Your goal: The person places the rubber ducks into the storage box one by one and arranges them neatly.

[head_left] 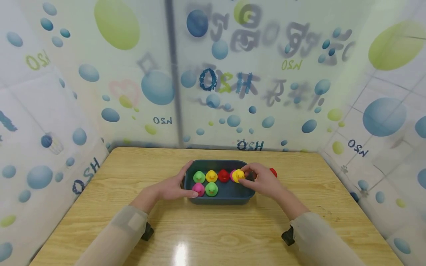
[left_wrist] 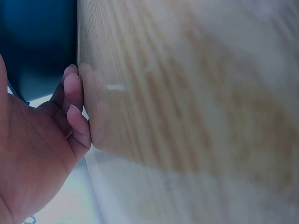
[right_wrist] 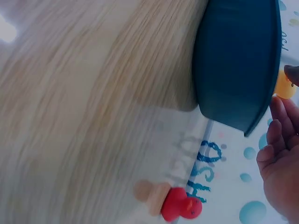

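A dark blue-green plastic bin point(head_left: 217, 200) holds several rubber ducks. Green point(head_left: 199, 177), yellow point(head_left: 211, 176) and red point(head_left: 223, 176) ducks sit along its back, with a pink one partly hidden at their right. A pink duck point(head_left: 198, 189) and a green duck point(head_left: 211, 189) are in front. My left hand point(head_left: 171, 186) grips the bin's left end, thumb over the front rim; its lower fingers touch the tabletop in the left wrist view. Over the bin's right part, my right hand point(head_left: 263, 180) pinches a yellow duck point(head_left: 238, 176) between thumb and fingers.
Another red duck point(right_wrist: 180, 204) stands on a small pale wooden piece point(right_wrist: 159, 198) outside the bin's right end, mostly behind my right hand in the head view. Wood-grain tabletop point(head_left: 213, 229) lies all round the bin. A dotted curtain point(head_left: 213, 122) hangs behind the table.
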The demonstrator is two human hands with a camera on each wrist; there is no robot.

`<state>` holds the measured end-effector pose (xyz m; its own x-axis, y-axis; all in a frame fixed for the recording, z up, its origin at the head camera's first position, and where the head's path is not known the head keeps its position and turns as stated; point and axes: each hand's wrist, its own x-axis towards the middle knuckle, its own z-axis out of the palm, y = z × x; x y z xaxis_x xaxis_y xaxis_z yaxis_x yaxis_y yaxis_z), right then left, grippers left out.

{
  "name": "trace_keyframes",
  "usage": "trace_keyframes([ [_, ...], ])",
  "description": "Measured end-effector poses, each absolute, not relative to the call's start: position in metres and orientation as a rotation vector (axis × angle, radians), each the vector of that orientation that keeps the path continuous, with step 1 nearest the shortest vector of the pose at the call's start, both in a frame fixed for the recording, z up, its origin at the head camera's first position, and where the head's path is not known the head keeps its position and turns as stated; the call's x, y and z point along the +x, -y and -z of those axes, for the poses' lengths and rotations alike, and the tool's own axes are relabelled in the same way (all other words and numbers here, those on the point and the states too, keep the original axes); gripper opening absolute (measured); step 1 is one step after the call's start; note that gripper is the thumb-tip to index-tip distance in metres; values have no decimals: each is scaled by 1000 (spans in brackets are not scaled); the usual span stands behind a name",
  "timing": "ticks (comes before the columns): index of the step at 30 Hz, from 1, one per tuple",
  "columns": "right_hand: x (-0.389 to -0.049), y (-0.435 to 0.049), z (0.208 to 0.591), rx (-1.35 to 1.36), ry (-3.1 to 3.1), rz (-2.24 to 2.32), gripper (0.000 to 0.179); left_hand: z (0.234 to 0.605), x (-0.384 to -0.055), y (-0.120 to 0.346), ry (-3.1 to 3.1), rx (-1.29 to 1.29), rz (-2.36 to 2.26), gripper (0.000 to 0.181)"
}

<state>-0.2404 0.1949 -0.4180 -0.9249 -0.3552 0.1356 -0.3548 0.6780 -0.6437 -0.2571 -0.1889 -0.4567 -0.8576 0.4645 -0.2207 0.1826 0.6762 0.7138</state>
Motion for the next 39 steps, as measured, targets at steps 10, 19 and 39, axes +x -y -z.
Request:
trace_keyframes([
  [10, -257, -176, 437, -729, -2839, 1122, 29, 456, -256, 189, -2507, 511, -1002, 125],
  [19, -262, -170, 442, -757, -2766, 1039, 27, 457, -256, 189, -2509, 530, -1008, 126],
  [39, -261, -161, 442, -819, -2870, 613, 24, 457, -256, 190, -2483, 532, -1036, 123],
])
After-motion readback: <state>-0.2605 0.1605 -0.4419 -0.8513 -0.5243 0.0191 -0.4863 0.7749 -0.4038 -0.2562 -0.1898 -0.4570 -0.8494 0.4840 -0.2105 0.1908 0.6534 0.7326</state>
